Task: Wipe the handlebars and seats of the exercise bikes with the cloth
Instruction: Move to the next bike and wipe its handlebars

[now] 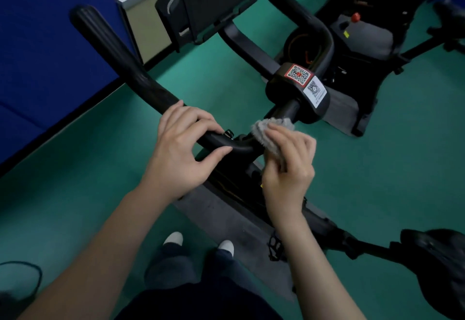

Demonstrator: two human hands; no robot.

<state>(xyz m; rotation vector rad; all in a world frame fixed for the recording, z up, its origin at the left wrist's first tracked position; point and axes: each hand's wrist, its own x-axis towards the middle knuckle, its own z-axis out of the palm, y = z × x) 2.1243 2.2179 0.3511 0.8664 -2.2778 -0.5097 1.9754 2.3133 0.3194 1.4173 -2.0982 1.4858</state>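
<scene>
A black exercise-bike handlebar (118,60) runs from the upper left down to the centre clamp, which bears two QR stickers (305,83). My left hand (185,151) grips the bar just left of the middle. My right hand (289,166) presses a grey fluffy cloth (270,131) against the bar beside the clamp. The bar's right branch (297,10) curves away to the upper right. The black seat (437,267) of this bike shows at the lower right, partly cut by the frame edge.
A black screen mount (208,0) stands beyond the bar. A second bike (370,33) sits at the upper right. Blue padded wall (37,55) lies left, green floor (402,156) all around. My feet (198,241) stand beside the bike frame and pedal (275,248).
</scene>
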